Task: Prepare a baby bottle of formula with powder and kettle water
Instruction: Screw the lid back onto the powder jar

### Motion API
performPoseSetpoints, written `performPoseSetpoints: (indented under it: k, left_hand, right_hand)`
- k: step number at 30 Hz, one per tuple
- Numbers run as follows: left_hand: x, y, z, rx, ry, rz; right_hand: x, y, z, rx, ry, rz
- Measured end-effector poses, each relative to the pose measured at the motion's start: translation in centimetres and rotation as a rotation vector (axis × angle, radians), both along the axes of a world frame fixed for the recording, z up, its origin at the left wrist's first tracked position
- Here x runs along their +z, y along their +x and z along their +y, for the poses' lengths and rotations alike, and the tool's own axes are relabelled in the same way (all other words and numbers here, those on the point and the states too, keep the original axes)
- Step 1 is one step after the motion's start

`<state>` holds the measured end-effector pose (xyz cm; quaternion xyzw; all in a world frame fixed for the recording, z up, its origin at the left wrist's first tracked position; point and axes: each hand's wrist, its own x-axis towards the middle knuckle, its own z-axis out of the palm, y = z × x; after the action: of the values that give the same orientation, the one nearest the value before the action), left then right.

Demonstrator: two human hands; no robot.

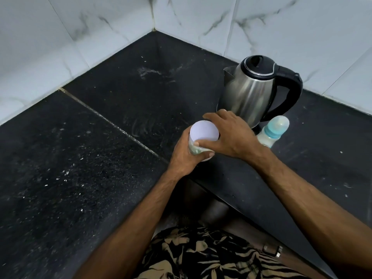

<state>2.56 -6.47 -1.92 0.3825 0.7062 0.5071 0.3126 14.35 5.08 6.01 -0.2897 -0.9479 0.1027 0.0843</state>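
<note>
Both hands grip a small white cylindrical plastic container near the black speckled stone tabletop's inner edge: left hand wraps its wall, right hand fingers curl over its rim. Just beyond stand a shiny steel kettle and a capped translucent baby bottle; leftward lies open tabletop.

Steel-and-black kettle, black speckled counter

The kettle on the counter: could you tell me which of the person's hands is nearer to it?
Right. The right hand lies just in front of the kettle, fingers over the white container; the left hand grips that container from the far side.
</note>
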Motion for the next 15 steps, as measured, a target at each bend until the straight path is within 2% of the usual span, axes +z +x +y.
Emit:
performPoseSetpoints:
  k: [2, 4, 7, 9, 12, 15]
  left_hand:
    - [-0.1, -0.1, -0.1, -0.004, 0.004, 0.001]
    - [-0.1, -0.1, -0.1, -0.005, 0.003, 0.000]
    - [0.1, 0.0, -0.1, -0.004, 0.005, 0.006]
    - [0.1, 0.0, -0.1, -0.005, 0.012, 0.011]
    - [0.2, 0.0, -0.1, -0.012, 0.005, 0.013]
    - [0.2, 0.0, -0.1, -0.012, -0.004, 0.006]
  right_hand:
    - [0.0, 0.4, 0.4, -0.014, 0.041, 0.087]
    - [-0.2, 0.6, 0.9, 0.063, -0.078, 0.137]
    - [-0.6, 0.5, 0.8, 0.236, -0.228, 0.093]
    - [-1.0, 0.3, 0.4, 0.236, -0.201, 0.094]
    - [-0.9, 0.2, -0.1, 0.082, -0.104, 0.066]
    - [-0.5, 0.2, -0.1, 0.034, 0.017, 0.002]
